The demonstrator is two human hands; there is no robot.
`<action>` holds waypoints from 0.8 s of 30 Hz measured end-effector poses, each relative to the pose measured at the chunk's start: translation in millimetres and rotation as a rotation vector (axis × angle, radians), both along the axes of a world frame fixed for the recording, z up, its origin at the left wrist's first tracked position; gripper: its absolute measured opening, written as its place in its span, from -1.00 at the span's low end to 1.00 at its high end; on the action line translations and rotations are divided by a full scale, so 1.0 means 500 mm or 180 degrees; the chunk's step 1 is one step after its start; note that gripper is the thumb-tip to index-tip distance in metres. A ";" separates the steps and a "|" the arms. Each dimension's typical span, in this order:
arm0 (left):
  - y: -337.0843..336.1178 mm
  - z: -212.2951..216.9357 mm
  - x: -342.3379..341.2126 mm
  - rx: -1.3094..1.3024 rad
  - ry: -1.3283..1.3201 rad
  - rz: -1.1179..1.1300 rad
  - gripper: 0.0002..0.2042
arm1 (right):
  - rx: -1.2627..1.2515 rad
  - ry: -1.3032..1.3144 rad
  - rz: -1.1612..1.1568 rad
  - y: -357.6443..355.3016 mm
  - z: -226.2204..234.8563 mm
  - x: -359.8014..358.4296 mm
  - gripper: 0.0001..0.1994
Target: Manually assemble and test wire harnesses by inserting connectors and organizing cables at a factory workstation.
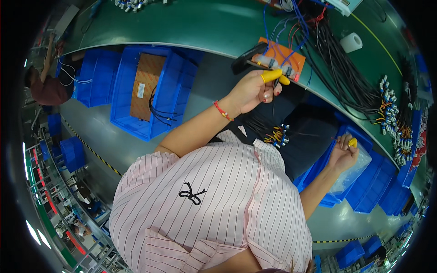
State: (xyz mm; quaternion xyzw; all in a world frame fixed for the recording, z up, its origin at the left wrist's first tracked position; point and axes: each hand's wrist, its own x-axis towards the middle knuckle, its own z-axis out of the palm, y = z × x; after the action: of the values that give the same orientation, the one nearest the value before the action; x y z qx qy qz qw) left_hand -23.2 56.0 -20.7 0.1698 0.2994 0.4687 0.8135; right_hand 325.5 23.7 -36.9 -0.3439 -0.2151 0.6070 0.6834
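A: Where is the left hand (252, 91)?

B: Raised at the edge of the green tabletop (191, 22), just below the orange board (278, 57). It wears yellow finger cots (273, 75) on thumb and forefinger, and those two are pinched together right at the board's near edge, by the small connectors where the blue wires (284, 41) end. The other fingers are curled in. Whether it pinches a wire or a connector, I cannot tell. A red bracelet (222, 110) sits on the wrist.

A: And the right hand (343, 154)?

B: Lower, well apart from the left, over the blue bin (364, 182) lined with a clear bag (355, 170). It also has a yellow cot at the fingertips. The fingers are loosely bent, touching the bag's rim; if anything small is in its grip, it is hidden.

A: What lies between the hands?

B: A bundle of black cables (261, 125) ending in yellow and blue terminals, lying on the dark lap, just beside the striped pink shirt (218, 200).

A: Anything else about?

B: More black cables (341, 77) fan across the tabletop to rows of terminals at the right, with a white tape roll (351, 42) beyond them. On the floor to the left stands a blue crate (152, 91) holding a brown board. Another person (45, 86) works at far left.
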 end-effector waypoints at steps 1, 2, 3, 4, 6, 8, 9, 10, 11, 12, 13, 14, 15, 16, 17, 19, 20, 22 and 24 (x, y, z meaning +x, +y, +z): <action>0.002 -0.001 0.005 -0.0025 0.0083 -0.0006 -0.69 | 0.0011 0.0049 0.0003 -0.001 -0.001 0.004 -0.87; -0.001 0.005 0.013 -0.0081 0.0171 0.0099 -0.71 | 0.0008 0.0091 -0.0002 -0.004 -0.002 0.006 -0.87; -0.002 0.006 0.017 -0.0004 0.0241 0.0146 -0.71 | 0.0006 0.0134 -0.0003 -0.003 -0.003 0.008 -0.87; -0.004 0.002 0.018 0.0072 0.0312 0.0196 -0.71 | -0.0001 0.0141 -0.0032 0.000 -0.005 0.008 -0.87; -0.008 -0.007 0.023 0.0172 0.0381 0.0267 -0.72 | -0.0028 0.0157 -0.0099 0.001 -0.001 -0.002 -0.87; -0.012 -0.010 0.025 0.0174 0.0362 0.0333 -0.73 | -0.0013 0.0129 -0.0084 0.004 -0.001 -0.008 -0.87; -0.013 -0.009 0.027 0.0172 0.0353 0.0363 -0.73 | -0.0007 0.0116 -0.0079 0.005 -0.002 -0.008 -0.87; -0.015 -0.007 0.031 0.0071 0.0377 0.0474 -0.73 | 0.0049 0.0129 -0.0057 0.005 -0.002 -0.007 -0.87; -0.030 -0.001 0.039 0.0215 0.0405 0.0275 -0.73 | 0.0098 0.0140 -0.0053 0.004 -0.004 -0.001 -0.88; -0.060 0.004 0.047 0.0350 0.0419 0.0074 -0.73 | 0.0140 0.0136 -0.0051 0.003 -0.001 0.000 -0.88; -0.087 0.009 0.053 0.0482 0.0436 -0.0130 -0.73 | 0.0137 0.0178 -0.0119 0.007 0.005 0.003 -0.88; -0.116 0.027 0.056 0.0322 0.0274 -0.0418 -0.73 | 0.0110 0.0235 -0.0197 0.006 0.019 0.001 -0.88; -0.137 0.040 0.056 0.0146 0.0092 -0.0712 -0.72 | 0.0070 0.0273 -0.0283 0.000 0.029 0.002 -0.89; -0.138 0.035 0.053 0.0082 0.0173 -0.0633 -0.72 | 0.0248 0.0275 -0.0125 0.003 0.029 0.015 -0.88; -0.124 0.035 0.046 0.0206 0.0332 -0.0437 -0.70 | 0.0424 0.0265 0.0039 0.009 0.028 0.037 -0.88; -0.069 0.055 0.034 0.0447 0.0373 -0.0129 -0.68 | 0.0622 0.0317 0.0085 0.018 0.046 0.061 -0.87; -0.045 0.071 0.033 0.0648 0.0371 0.0015 -0.67 | 0.0657 0.0404 0.0000 0.033 0.072 0.064 -0.87; 0.009 0.099 0.034 0.1119 0.0457 0.0194 -0.66 | 0.0834 0.0509 -0.0067 0.059 0.106 0.081 -0.86; 0.078 0.129 0.049 0.1538 0.0545 0.0226 -0.66 | 0.1126 0.0515 -0.0086 0.082 0.138 0.126 -0.84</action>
State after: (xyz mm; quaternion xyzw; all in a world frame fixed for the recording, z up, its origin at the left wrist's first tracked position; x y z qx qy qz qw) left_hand 1.1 94.9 43.9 0.3877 0.2524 0.5388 0.7041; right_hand 388.7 64.5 32.0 -0.1714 -0.2582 0.5762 0.7563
